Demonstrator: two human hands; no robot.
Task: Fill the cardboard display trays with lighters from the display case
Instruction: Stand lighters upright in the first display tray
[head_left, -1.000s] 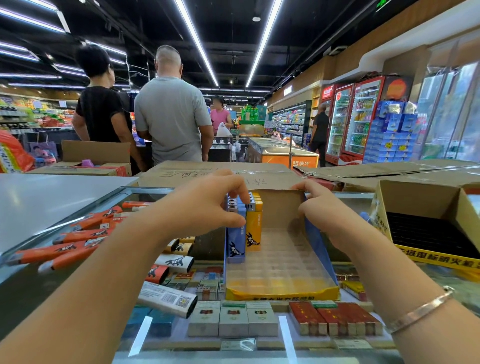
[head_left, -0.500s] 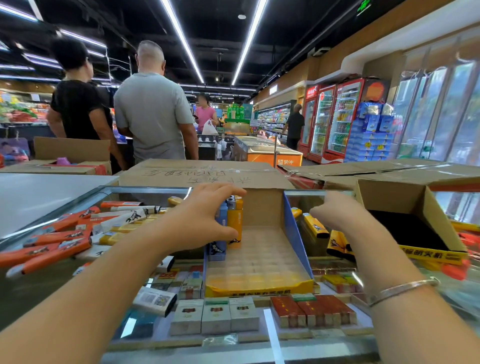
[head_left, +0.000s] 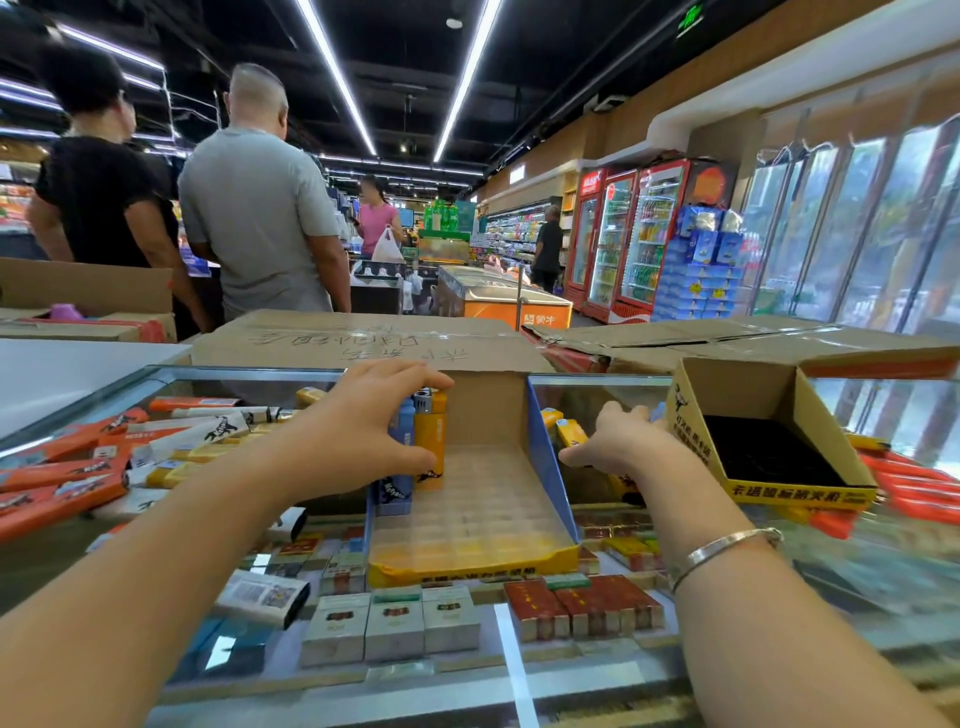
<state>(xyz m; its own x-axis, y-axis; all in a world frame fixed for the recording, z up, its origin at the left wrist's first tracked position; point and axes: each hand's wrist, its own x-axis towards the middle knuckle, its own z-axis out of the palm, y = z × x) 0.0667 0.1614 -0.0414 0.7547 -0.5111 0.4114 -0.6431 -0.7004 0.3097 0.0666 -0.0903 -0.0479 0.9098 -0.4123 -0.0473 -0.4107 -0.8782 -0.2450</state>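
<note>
Left hand (head_left: 363, 436) grips upright lighters (head_left: 428, 441) at the tray's (head_left: 467, 558) far-left corner; right hand (head_left: 618, 441) — nearer the loose lighters (head_left: 569, 434) lying just right of the tray — curls onto them, grip unclear.

I see a supermarket with a dark ceiling (head_left: 415, 78), long light strips (head_left: 332, 73), and red drink fridges (head_left: 628, 239) at right.

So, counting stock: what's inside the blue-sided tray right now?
The tray holds a blue lighter and a yellow lighter at its back left; the left hand hides anything further left.
</note>
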